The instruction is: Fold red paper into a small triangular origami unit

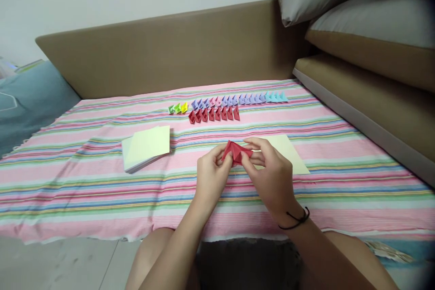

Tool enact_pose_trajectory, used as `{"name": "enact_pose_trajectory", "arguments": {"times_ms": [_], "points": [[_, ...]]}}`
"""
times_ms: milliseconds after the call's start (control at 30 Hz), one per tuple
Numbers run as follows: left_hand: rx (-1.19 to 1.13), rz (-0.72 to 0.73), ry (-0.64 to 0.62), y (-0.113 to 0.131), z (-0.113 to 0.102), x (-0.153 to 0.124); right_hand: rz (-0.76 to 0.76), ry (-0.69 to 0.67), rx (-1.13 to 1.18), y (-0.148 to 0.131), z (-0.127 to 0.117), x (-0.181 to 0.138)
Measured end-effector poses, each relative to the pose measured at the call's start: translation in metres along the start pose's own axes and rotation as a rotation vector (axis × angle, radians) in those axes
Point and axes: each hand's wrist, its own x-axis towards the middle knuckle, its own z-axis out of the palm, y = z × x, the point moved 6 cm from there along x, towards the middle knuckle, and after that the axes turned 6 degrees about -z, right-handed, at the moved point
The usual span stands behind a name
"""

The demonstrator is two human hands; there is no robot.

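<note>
Between my two hands is a red origami paper boat (235, 152), its middle standing up in a peak. My left hand (213, 168) pinches its left end between thumb and fingers. My right hand (270, 170), with a black cord on the wrist, grips the right end, its thumb on the near side. A pale yellow sheet of paper (292, 154) lies flat under and beyond my right hand, partly covered by it. Farther back stands a row of small dark red paper boats (217, 114). Behind them runs a longer row of purple, pink and blue boats (251, 99).
A stack of pale yellow paper (147, 147) lies to the left. Three green and yellow boats (178, 108) stand left of the rows. A striped cloth (102, 181) covers the surface. A brown backrest (170, 54) rises behind, with cushions (370, 31) piled at right.
</note>
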Motion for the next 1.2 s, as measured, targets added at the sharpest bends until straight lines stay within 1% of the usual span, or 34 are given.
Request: {"name": "enact_pose_trajectory", "arguments": {"times_ms": [67, 233, 367, 467, 567, 633, 700, 800, 867, 1000, 1133, 1200], "points": [[0.083, 0.023, -0.012, 0.0, 0.001, -0.001, -0.012, -0.002, -0.067, 0.001, 0.002, -0.001], [0.257, 0.085, 0.022, 0.002, -0.001, -0.001, -0.044, -0.015, -0.213, 0.001, 0.003, 0.0], [0.34, 0.098, 0.052, 0.001, -0.003, -0.001, -0.054, -0.03, -0.291, 0.0, 0.006, 0.0], [0.355, 0.099, 0.061, 0.0, -0.004, 0.0, -0.052, -0.039, -0.312, 0.0, 0.007, -0.002], [0.306, 0.093, 0.06, 0.002, -0.005, 0.001, -0.048, -0.047, -0.259, 0.001, 0.007, -0.001], [0.241, 0.084, 0.033, 0.004, -0.005, 0.002, -0.046, -0.047, -0.195, 0.002, 0.004, 0.001], [0.194, 0.089, -0.037, 0.008, -0.004, 0.002, -0.035, -0.047, -0.128, 0.003, 0.001, 0.004], [0.196, 0.136, -0.157, 0.014, -0.002, 0.002, -0.003, -0.069, -0.007, 0.005, -0.004, 0.008], [0.197, 0.166, -0.193, 0.015, -0.003, 0.002, 0.03, -0.097, 0.072, 0.008, -0.004, 0.01], [0.147, 0.173, -0.183, 0.015, -0.008, 0.005, 0.074, -0.187, 0.187, 0.014, -0.002, 0.013], [0.122, 0.124, -0.183, 0.013, -0.008, 0.007, 0.011, -0.29, 0.23, 0.014, -0.001, 0.017], [0.109, 0.084, -0.194, 0.012, -0.008, 0.007, 0.014, -0.325, 0.232, 0.016, -0.001, 0.018]]}}
